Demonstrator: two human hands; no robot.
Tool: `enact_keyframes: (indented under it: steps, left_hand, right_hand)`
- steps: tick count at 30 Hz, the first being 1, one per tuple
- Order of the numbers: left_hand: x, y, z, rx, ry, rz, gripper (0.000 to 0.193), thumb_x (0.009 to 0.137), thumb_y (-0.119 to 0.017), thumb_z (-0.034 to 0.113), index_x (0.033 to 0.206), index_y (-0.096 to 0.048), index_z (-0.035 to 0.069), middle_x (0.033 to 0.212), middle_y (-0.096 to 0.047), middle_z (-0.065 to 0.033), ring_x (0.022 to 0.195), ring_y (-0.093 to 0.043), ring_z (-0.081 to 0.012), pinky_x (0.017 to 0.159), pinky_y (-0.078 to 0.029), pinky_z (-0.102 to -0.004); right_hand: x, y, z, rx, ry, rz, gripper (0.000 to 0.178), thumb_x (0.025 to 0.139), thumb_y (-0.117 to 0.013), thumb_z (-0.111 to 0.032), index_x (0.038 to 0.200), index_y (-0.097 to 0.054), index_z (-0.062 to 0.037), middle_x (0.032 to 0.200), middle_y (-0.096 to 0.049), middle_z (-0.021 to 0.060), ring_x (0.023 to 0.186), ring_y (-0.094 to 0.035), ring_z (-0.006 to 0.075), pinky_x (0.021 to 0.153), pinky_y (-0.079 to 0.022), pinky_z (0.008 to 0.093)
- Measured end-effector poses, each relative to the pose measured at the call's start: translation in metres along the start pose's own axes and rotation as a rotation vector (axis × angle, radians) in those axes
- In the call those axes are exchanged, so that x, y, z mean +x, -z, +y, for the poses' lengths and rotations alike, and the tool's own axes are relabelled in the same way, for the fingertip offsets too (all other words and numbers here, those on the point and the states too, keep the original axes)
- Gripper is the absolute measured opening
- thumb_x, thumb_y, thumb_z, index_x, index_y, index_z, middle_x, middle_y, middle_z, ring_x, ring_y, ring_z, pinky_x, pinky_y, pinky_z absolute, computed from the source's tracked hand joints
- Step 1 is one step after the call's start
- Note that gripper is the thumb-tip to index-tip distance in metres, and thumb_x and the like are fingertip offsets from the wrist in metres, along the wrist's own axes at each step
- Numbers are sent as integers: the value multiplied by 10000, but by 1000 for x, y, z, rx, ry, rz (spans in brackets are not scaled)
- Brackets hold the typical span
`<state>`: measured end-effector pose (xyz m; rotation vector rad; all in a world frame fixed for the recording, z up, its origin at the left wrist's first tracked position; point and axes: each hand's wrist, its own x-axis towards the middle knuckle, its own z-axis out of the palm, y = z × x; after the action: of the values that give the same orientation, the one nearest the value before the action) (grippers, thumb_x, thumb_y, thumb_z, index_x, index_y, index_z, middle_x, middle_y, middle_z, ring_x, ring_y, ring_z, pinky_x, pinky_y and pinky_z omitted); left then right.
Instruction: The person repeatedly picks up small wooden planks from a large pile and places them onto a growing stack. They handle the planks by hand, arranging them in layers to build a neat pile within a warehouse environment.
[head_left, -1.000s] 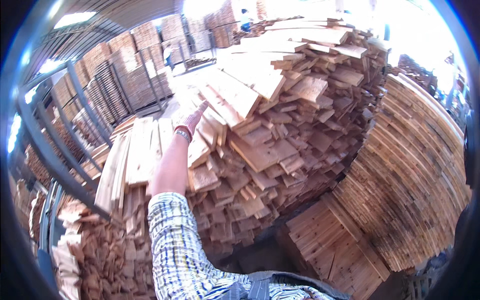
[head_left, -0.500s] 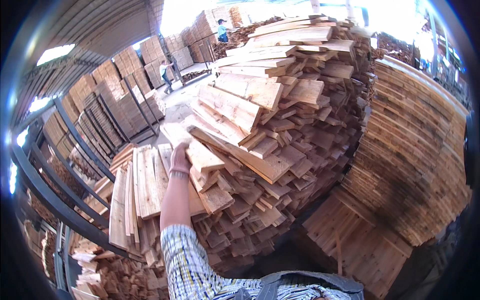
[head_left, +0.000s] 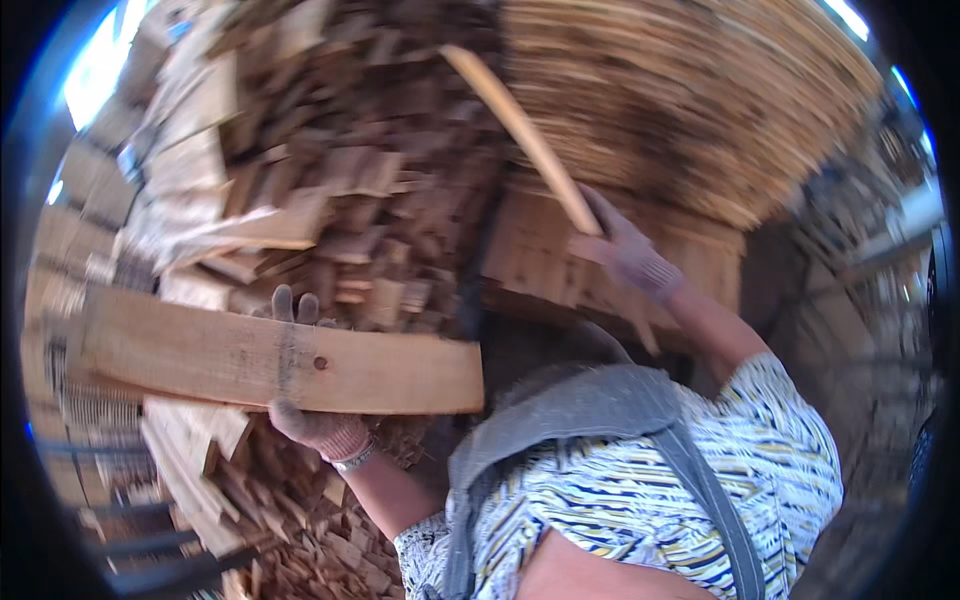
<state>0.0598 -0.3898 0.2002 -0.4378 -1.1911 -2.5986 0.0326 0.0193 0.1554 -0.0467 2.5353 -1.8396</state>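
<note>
View has swung right from the big pile. Left gloved hand (head_left: 318, 430), on a board at the pile half a second ago, now grips a pale flat wooden board with a dark knot (head_left: 390, 370), held before the loose heap of brown sawn boards (head_left: 350, 200). Right gloved hand (head_left: 630, 252) is now in view, closed on a slim pale wooden strip (head_left: 525, 130). So both hands are loaded. Surface: flat reddish-brown plank panel (head_left: 540, 245) below a tall layered tan timber stack (head_left: 690, 90), blurred. Room: glare upper left
</note>
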Motion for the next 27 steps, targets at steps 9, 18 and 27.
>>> enact_keyframes:
  steps: [9,18,27]
  left_hand:
    - [-66,-133,-186,-26,554,41,1000,727,-847,513,1424,-429,-68,1336,-558,-174,1195,-586,-340,1055,-485,-492]
    - [-64,-181,-324,175,995,-317,677,783,-858,142,1346,-521,-27,1260,-613,-120,1122,-621,-236,953,-550,-374]
    - [-51,-101,-434,-150,997,-530,779,789,-850,22,1443,-428,9,1363,-575,-106,1263,-556,-227,1049,-527,-409]
  right_hand:
    - [-56,20,-24,-196,449,-74,1185,610,-909,-482,1514,-330,18,1438,-435,280,1348,-439,456,1137,-376,478]
    - [-70,86,122,-185,273,121,1221,617,-914,-393,1547,-238,19,1487,-357,285,1376,-407,456,1146,-384,457]
    - [-53,40,257,-478,-50,304,1244,699,-857,-598,1540,-196,38,1440,-433,278,1323,-494,408,1104,-428,432]
